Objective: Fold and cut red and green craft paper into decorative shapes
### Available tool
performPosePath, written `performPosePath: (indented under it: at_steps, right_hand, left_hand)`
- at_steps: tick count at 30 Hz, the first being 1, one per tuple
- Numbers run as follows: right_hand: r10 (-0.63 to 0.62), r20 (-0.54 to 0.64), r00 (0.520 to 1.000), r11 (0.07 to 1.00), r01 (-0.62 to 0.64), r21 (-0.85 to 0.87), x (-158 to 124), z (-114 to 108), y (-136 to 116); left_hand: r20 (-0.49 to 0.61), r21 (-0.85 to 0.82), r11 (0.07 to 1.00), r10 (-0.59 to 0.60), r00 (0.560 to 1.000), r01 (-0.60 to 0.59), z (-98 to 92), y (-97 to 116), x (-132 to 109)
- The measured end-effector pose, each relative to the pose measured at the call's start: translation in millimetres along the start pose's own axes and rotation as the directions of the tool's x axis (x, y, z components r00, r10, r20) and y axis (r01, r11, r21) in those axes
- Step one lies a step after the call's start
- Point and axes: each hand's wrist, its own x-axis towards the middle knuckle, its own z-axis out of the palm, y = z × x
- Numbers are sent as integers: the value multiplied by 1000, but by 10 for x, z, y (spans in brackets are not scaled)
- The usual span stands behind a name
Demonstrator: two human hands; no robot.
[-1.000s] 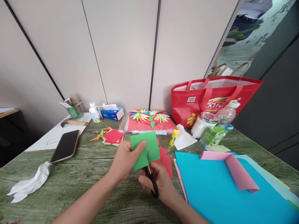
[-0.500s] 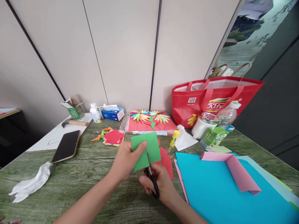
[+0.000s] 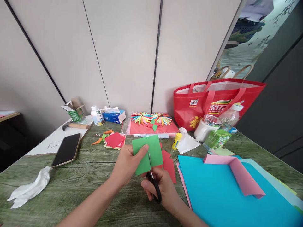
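Observation:
My left hand [image 3: 126, 162] pinches a green square of paper [image 3: 153, 148] by its left side, thumb on top and fingers behind. With my right hand [image 3: 163, 183] I grip black-handled scissors [image 3: 155, 186]. Their blades point away from me and lie in a cut running up from the paper's lower edge to about its middle. Behind the green paper, red paper pieces [image 3: 169, 168] lie on the table, partly hidden by it. Left of them rests a small pile of red and pink squares [image 3: 115, 139] beside orange and green folded paper [image 3: 103, 137].
Blue paper sheets [image 3: 227, 189] with a folded pink strip [image 3: 239, 173] cover the right side. A glue stick [image 3: 176, 141], white tissue [image 3: 187, 143], mug [image 3: 203, 130] and red bag [image 3: 187, 110] stand behind. To the left are a phone [image 3: 67, 149], hammer [image 3: 77, 125] and crumpled tissue [image 3: 30, 189].
Both hands keep almost the same pose, with the scissors still in the green paper. The view has shifted very slightly.

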Motion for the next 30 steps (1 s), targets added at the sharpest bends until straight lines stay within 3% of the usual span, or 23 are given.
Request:
performPosePath:
  at_steps: [14, 30]
  right_hand:
    - [-25, -6, 1000, 999, 25, -42, 15, 5, 16]
    - [43, 2, 999, 999, -44, 27, -16, 21, -63]
  left_hand:
    - [9, 31, 999, -8, 1000, 8, -6, 1, -10]
    - [28, 60, 998, 0, 1000, -1, -20, 39, -36]
